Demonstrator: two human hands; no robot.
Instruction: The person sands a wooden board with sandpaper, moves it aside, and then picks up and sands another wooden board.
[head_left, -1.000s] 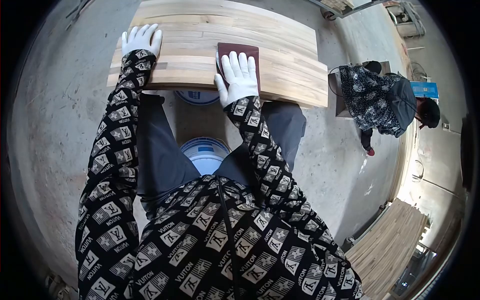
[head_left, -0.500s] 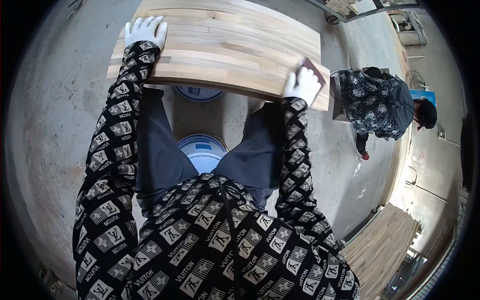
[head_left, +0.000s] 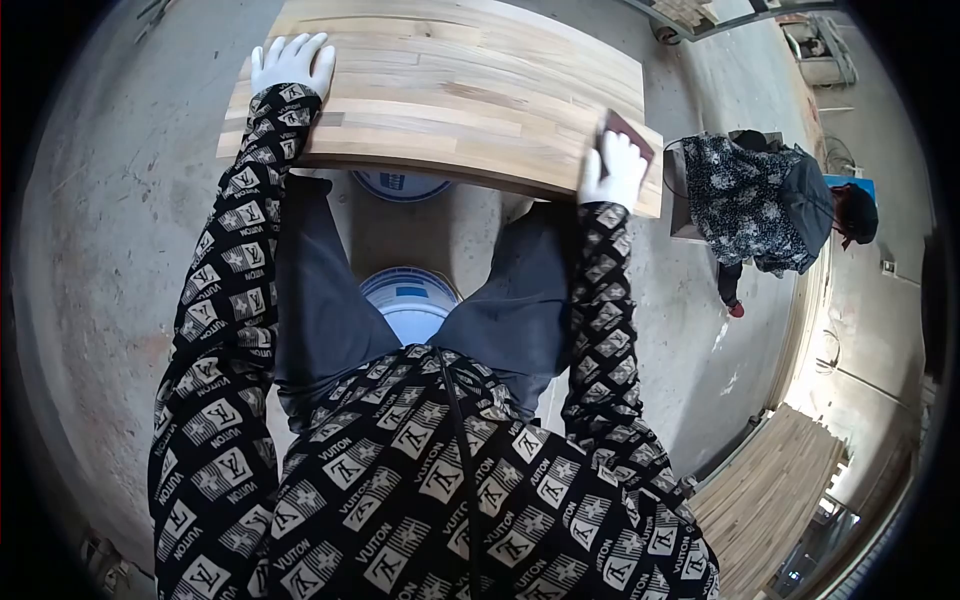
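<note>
A wide panel of light, joined wood strips (head_left: pixel 450 90) lies in front of me. My left hand (head_left: pixel 293 64), in a white glove, rests flat on its left end with the fingers stretched out and slightly apart. Near the panel's right end, my right hand (head_left: pixel 614 172), also gloved in white, is closed over a dark reddish-brown piece of sandpaper (head_left: pixel 632 133) and presses it against the wood. The fingers cover part of the sandpaper, and its underside is hidden.
A blue-and-white bucket (head_left: pixel 408 300) stands between my legs, and another bucket (head_left: pixel 400 186) is partly under the panel. To the right, a person (head_left: pixel 750 205) bends beside a grey box (head_left: pixel 681 215). Stacked wood strips (head_left: pixel 775 500) lie at lower right.
My right hand and the sandpaper have shifted slightly right on the panel, with the wrist turned straighter. The left hand stays in place on the wood.
</note>
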